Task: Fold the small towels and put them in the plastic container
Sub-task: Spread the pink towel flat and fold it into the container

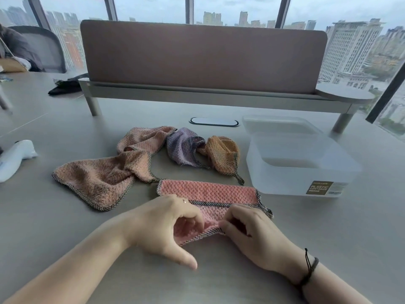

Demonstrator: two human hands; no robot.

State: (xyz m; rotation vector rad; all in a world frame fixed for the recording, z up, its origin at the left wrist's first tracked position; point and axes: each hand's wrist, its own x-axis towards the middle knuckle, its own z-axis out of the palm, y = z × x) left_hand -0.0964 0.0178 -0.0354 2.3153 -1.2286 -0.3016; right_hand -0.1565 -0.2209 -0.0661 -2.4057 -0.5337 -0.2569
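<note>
A pink towel (208, 191) with a dark checked border lies flat in front of me, its near edge lifted. My left hand (166, 224) pinches that near edge on the left, and my right hand (247, 229) grips it on the right. Behind it lie a crumpled salmon towel (103, 174), a purple towel (182, 148) and an orange towel (221, 154). The translucent plastic container (300, 178) stands open to the right with nothing inside, its lid (278, 126) leaning behind it.
A grey table (65, 227) carries everything. A brown divider screen (201, 55) on a raised shelf runs across the back. A white bundle (15, 156) lies at the left edge, a black item (63, 86) further back. A chair and a seated person are at far left.
</note>
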